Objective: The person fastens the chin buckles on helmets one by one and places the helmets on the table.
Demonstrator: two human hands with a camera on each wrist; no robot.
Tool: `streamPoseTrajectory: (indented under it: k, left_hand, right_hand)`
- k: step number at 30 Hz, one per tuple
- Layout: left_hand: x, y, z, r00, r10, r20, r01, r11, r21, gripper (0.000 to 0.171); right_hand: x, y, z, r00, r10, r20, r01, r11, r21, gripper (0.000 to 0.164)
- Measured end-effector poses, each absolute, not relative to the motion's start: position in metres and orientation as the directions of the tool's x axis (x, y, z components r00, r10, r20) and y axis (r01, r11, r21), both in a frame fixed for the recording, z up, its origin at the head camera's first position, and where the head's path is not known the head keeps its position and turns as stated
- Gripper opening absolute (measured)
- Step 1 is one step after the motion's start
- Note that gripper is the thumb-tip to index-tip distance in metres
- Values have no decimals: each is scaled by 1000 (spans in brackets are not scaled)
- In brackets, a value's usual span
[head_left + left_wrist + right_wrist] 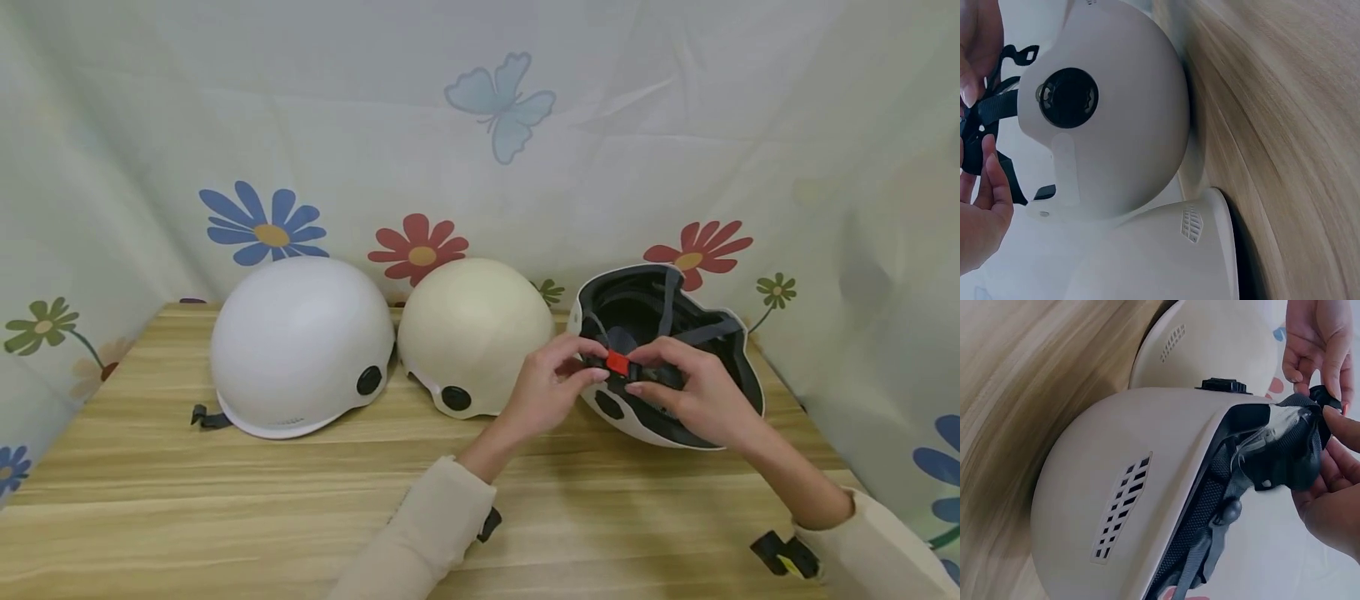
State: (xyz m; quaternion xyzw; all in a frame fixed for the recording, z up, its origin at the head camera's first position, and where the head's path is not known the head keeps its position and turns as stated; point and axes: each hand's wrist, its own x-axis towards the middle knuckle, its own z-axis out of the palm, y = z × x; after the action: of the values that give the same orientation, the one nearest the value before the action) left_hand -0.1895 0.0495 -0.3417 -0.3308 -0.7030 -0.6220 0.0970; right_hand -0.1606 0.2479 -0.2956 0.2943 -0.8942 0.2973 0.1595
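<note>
Off-white, round-shelled helmet with a black padded lining [643,307] lies at the right of the pale wood-grain table [300,517], tipped so its opening faces up toward the person. To its left, two more sit opening down: a smooth white domed helmet [300,342] farther off and a smooth cream domed helmet [476,333] just beside it. From where I stand, both hands meet above the near part of the tipped opening, the right hand [697,387] reaching across it and the left hand [542,383] coming in from its left edge. Between them is a small black-and-red plastic buckle [618,363], its long axis running roughly from one hand to the other. Each hand pinches one end between thumb and fingers, so neither is nearer; whether the halves are latched, I can't tell.
</note>
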Motion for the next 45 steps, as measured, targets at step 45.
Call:
streamPoseTrajectory:
  k: [45]
  left_hand:
    - [-178, 40, -392, -819, 529, 223, 366, 182, 913, 55]
  right_hand:
    - [-151, 297, -324, -883, -275, 380, -450, 729, -516, 33]
